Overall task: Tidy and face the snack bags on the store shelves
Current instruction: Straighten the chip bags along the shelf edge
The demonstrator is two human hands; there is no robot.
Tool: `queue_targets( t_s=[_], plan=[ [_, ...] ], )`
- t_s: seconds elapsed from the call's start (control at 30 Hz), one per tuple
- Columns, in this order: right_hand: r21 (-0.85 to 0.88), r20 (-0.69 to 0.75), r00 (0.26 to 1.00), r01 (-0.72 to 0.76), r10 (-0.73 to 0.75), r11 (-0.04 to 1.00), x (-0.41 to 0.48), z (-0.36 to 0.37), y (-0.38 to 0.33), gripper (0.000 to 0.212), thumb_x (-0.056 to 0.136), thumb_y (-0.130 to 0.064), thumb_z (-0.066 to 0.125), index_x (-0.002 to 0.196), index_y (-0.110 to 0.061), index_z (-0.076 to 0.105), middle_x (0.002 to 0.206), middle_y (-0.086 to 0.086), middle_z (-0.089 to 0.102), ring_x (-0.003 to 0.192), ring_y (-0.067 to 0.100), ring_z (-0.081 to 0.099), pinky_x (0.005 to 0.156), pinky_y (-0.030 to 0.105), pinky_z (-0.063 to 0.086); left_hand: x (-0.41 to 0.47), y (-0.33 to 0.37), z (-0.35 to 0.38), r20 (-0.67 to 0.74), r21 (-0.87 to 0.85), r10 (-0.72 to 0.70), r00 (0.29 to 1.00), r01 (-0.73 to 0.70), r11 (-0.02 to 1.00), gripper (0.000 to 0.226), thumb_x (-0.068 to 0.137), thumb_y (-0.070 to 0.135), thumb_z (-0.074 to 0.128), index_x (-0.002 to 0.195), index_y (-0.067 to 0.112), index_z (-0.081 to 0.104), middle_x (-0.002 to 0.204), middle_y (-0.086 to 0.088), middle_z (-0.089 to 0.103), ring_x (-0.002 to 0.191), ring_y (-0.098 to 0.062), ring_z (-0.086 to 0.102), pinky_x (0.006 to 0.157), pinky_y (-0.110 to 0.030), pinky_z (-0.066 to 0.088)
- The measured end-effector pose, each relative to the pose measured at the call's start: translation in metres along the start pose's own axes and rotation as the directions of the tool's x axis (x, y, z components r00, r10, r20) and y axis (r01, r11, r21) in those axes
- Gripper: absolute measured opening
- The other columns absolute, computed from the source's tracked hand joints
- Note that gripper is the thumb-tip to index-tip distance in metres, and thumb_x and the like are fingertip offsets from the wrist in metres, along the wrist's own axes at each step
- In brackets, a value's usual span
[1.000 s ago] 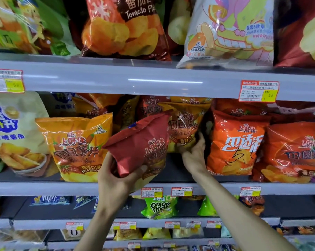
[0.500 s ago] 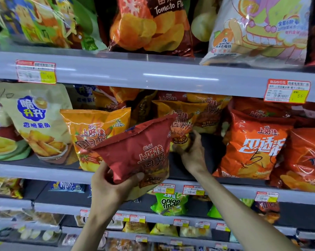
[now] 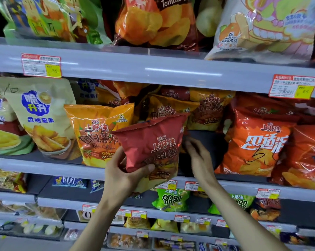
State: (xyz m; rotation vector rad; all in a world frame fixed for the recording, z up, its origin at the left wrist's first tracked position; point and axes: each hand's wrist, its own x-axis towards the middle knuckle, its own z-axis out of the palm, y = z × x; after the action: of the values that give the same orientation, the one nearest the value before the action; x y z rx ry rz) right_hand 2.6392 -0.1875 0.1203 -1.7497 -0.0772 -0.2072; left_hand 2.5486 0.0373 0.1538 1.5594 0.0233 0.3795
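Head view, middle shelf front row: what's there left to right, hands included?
cream wedge-chip bag → yellow-orange bag → dark red bag, gripped from below by the left hand → right hand → orange-red bag → darker orange bag at the right edge

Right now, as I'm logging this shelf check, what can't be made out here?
Head view:
- Right hand: motion-blurred; whether its fingertips touch anything is unclear.
- Red bag: lower corner covered by the left hand.
- Tomato bag: top cut off by the frame's upper edge.
- Price tag: small print too tiny to read.
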Motion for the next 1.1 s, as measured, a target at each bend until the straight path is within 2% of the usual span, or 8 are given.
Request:
queue_targets(
  t_s=[0.13, 0.27, 0.5, 0.63, 0.8, 0.93, 1.03, 1.1],
  plan=[
    [0.079, 0.035, 0.999, 0.019, -0.022, 0.997, -0.044, -0.011, -0.006, 0.046, 0.102, -0.051, 0.05, 0.141, -0.029, 0.058, 0.135, -0.014, 0.066, 0.131, 0.004, 0.057, 0.108, 0.031, 0.044, 0.01, 0.004, 0.021, 0.044, 0.031, 0.02, 0.999, -0.021, 0.999, 0.069, 0.063, 0.022, 0.099, 0.124, 0.019, 0.068, 0.112, 0.001, 0.079, 0.1, -0.019, 0.077, 0.083, -0.038, 0.065],
    [0.029, -0.065, 0.998, -0.003, 0.005, 1.0, -0.057, -0.015, -0.001, 0.059, 0.098, -0.064, 0.052, 0.153, -0.043, 0.04, 0.146, -0.026, 0.053, 0.136, -0.006, 0.048, 0.112, 0.03, 0.04, 0.026, 0.01, 0.057, 0.056, 0.04, 0.05, 0.997, -0.052, 0.998, 0.07, 0.071, 0.023, 0.1, 0.131, 0.026, 0.065, 0.115, 0.008, 0.078, 0.102, -0.012, 0.076, 0.087, -0.039, 0.065],
    [-0.044, -0.217, 0.976, -0.033, 0.023, 0.998, -0.03, -0.026, -0.01, 0.035, 0.105, -0.051, 0.048, 0.14, -0.054, 0.044, 0.137, -0.026, 0.054, 0.128, -0.008, 0.046, 0.107, 0.031, 0.038, 0.063, 0.003, 0.12, 0.162, 0.029, 0.015, 0.987, -0.02, 0.999, 0.063, 0.075, 0.03, 0.097, 0.129, 0.025, 0.065, 0.109, 0.007, 0.079, 0.098, -0.009, 0.077, 0.092, -0.044, 0.063],
    [-0.07, -0.285, 0.954, -0.116, 0.091, 0.991, -0.008, -0.031, -0.004, 0.043, 0.112, -0.04, 0.04, 0.154, -0.034, 0.038, 0.139, -0.011, 0.05, 0.138, 0.019, 0.044, 0.113, 0.036, 0.033, 0.077, -0.004, 0.15, 0.21, 0.077, -0.006, 0.978, -0.011, 0.997, 0.073, 0.081, 0.035, 0.092, 0.142, 0.024, 0.055, 0.114, 0.015, 0.071, 0.104, -0.004, 0.072, 0.096, -0.035, 0.061],
    [-0.067, -0.352, 0.927, -0.163, 0.13, 0.984, 0.002, -0.022, -0.002, 0.071, 0.102, -0.051, 0.049, 0.163, -0.03, 0.02, 0.163, -0.002, 0.038, 0.15, 0.022, 0.035, 0.125, 0.044, 0.028, 0.089, -0.015, 0.165, 0.298, 0.167, -0.045, 0.954, -0.006, 0.986, 0.067, 0.09, 0.05, 0.074, 0.148, 0.024, 0.052, 0.122, 0.005, 0.072, 0.115, -0.019, 0.07, 0.105, -0.036, 0.054],
    [-0.104, -0.353, 0.933, -0.114, 0.07, 0.988, -0.006, -0.015, 0.005, 0.092, 0.088, -0.023, 0.07, 0.163, -0.031, 0.016, 0.163, -0.004, 0.032, 0.15, 0.017, 0.033, 0.125, 0.045, 0.032, 0.092, -0.022, 0.162, 0.356, 0.378, -0.034, 0.934, -0.111, 0.919, 0.047, 0.099, 0.048, 0.067, 0.138, 0.023, 0.059, 0.119, -0.002, 0.075, 0.113, -0.031, 0.07, 0.1, -0.043, 0.057],
    [-0.112, -0.405, 0.913, -0.095, 0.042, 0.989, -0.013, -0.011, 0.01, 0.09, 0.086, -0.011, 0.074, 0.159, -0.028, 0.024, 0.157, -0.003, 0.038, 0.147, 0.018, 0.038, 0.121, 0.048, 0.037, 0.09, -0.027, 0.154, 0.341, 0.481, 0.057, 0.938, -0.226, 0.847, 0.041, 0.101, 0.042, 0.067, 0.134, 0.019, 0.061, 0.112, -0.003, 0.077, 0.103, -0.032, 0.073, 0.085, -0.034, 0.056],
    [-0.143, -0.438, 0.899, -0.066, -0.003, 0.987, -0.017, -0.008, 0.014, 0.087, 0.086, -0.007, 0.076, 0.157, -0.025, 0.03, 0.154, -0.003, 0.04, 0.146, 0.017, 0.038, 0.122, 0.047, 0.036, 0.087, -0.029, 0.145, 0.32, 0.485, 0.108, 0.941, -0.261, 0.835, 0.041, 0.1, 0.042, 0.067, 0.135, 0.021, 0.061, 0.105, 0.0, 0.078, 0.091, -0.026, 0.076, 0.081, -0.036, 0.061]
  ],
)
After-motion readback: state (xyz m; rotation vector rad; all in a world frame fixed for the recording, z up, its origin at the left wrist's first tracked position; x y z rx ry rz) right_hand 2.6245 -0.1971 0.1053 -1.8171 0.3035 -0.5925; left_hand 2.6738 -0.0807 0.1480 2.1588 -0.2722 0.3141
